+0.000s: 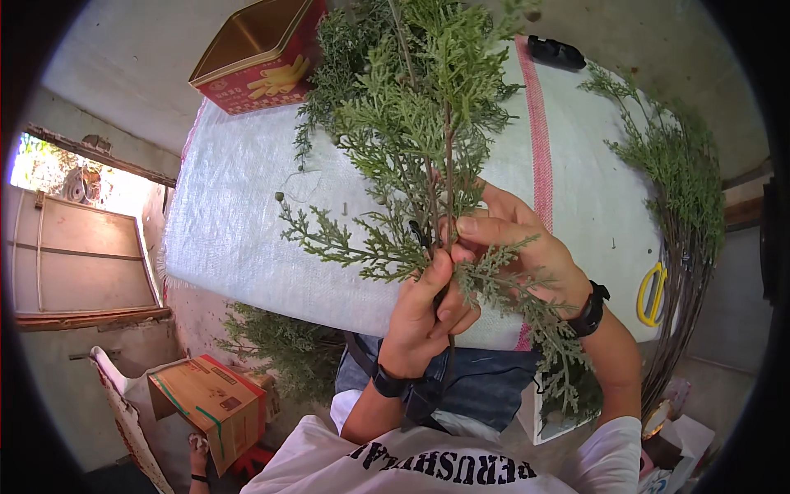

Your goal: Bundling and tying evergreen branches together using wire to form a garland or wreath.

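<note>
A tall bunch of green cypress-like sprigs [403, 123] stands upright in front of me, its thin brown stems gathered low. My left hand [420, 321] is closed around those stems, thumb on top. My right hand [531, 251] is closed at the same stems just above, thumb and finger pinching them. A small black piece [420, 234] shows beside the stems near my left thumb; I cannot make out what it is. One leafy side sprig spreads left over the table, and another droops across my right wrist.
The table has a white woven cover [247, 206]. On it are a red tin [262, 89], a black object [556, 53], yellow-handled scissors [652, 295] and a long bundle of branches [679, 189]. Low at left are a cardboard box [212, 403] and another hand [198, 449].
</note>
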### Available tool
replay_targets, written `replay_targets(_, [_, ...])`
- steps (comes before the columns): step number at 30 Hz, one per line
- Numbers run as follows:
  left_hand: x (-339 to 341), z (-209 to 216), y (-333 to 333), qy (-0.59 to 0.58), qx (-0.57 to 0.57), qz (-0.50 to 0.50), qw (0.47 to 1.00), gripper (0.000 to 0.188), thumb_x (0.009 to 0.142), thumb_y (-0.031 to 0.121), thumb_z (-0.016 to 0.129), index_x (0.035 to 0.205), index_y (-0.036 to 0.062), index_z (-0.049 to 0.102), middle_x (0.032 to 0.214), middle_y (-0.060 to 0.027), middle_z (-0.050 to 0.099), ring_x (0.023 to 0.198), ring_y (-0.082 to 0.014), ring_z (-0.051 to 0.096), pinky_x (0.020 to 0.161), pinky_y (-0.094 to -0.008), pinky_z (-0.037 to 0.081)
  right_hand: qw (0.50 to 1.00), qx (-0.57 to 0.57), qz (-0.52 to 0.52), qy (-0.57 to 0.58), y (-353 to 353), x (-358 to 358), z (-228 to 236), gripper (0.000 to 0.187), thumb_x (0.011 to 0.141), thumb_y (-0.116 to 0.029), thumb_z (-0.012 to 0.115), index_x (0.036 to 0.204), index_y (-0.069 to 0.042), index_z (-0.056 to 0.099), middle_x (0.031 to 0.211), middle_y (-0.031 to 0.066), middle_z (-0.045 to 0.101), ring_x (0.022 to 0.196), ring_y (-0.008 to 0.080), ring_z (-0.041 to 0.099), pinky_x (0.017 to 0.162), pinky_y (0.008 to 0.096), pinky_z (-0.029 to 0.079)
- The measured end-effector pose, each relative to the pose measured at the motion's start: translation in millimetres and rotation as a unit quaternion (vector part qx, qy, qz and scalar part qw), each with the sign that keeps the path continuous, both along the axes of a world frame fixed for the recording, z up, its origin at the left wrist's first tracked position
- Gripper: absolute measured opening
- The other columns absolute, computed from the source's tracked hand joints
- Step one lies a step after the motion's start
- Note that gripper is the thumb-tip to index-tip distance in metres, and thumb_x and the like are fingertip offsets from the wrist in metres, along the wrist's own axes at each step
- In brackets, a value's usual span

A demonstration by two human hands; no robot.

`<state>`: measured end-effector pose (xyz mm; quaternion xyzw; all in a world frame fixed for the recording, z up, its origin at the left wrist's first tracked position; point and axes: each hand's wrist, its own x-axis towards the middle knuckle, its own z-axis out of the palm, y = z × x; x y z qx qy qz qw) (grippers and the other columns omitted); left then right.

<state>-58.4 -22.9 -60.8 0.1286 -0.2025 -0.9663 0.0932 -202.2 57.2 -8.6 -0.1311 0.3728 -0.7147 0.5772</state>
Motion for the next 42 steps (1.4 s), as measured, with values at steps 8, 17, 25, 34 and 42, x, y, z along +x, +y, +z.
replay_targets(8, [-3.9, 2.8, 2.2, 0.004, -0.061, 0.073, 0.995, 0.027, 0.1, 0.03, 0.056, 0.112, 0.0068, 0.059, 0.051, 0.004, 0.034, 0.039, -0.0061, 0.024, 0.04, -0.0244, 0.019, 0.977, 0.016, -0.09, 0.19, -1.0, 7.4, 11.3, 0.058, 0.085, -0.002, 0.071, 0.137, -0.002, 0.044, 0.098, 0.0068, 0.069, 0.086, 0.0123, 0.067, 0.08, 0.0246, 0.054])
replay_targets(17, [-4.4, 8.5, -6.5, -0.018, -0.059, 0.075, 0.995, 0.026, 0.1, 0.028, 0.056, 0.114, 0.0062, 0.059, 0.055, 0.0038, 0.039, 0.04, -0.0058, 0.026, 0.04, -0.0244, 0.02, 0.939, -0.007, -0.103, 0.329, 1.3, -1.3, 14.9, 0.046, 0.083, -0.006, 0.074, 0.125, -0.002, 0.055, 0.096, 0.0061, 0.07, 0.082, 0.0123, 0.067, 0.072, 0.0273, 0.054])
replay_targets(25, [21.6, 26.3, -44.3, 0.056, -0.136, 0.165, 0.975, 0.031, 0.103, 0.03, 0.05, 0.123, 0.0079, 0.058, 0.061, 0.0024, 0.05, 0.037, -0.005, 0.033, 0.035, -0.0224, 0.023, 0.677, 0.231, 0.145, 0.684, 26.0, -0.1, 37.8, 0.022, 0.082, -0.013, 0.071, 0.101, -0.003, 0.068, 0.079, 0.0095, 0.07, 0.065, 0.0177, 0.067, 0.062, 0.0294, 0.05])
replay_targets(34, [15.8, 15.6, -43.2, -0.066, -0.171, 0.223, 0.957, 0.024, 0.096, 0.019, 0.063, 0.111, -0.0004, 0.062, 0.077, -0.0037, 0.06, 0.041, -0.005, 0.034, 0.039, -0.0216, 0.025, 0.651, 0.273, 0.027, 0.707, 43.4, 25.5, 25.9, 0.016, 0.083, -0.012, 0.07, 0.094, 0.0, 0.069, 0.07, 0.012, 0.068, 0.065, 0.0184, 0.068, 0.063, 0.0292, 0.053])
replay_targets(42, [10.8, 13.1, -33.1, -0.067, -0.139, 0.187, 0.97, 0.021, 0.091, 0.011, 0.069, 0.105, -0.0037, 0.062, 0.085, -0.0067, 0.063, 0.045, -0.0039, 0.038, 0.04, -0.0205, 0.027, 0.839, 0.063, -0.389, 0.375, 24.8, 35.3, 48.2, 0.018, 0.093, -0.01, 0.064, 0.105, 0.002, 0.066, 0.09, 0.0127, 0.071, 0.078, 0.0164, 0.069, 0.072, 0.0263, 0.054])
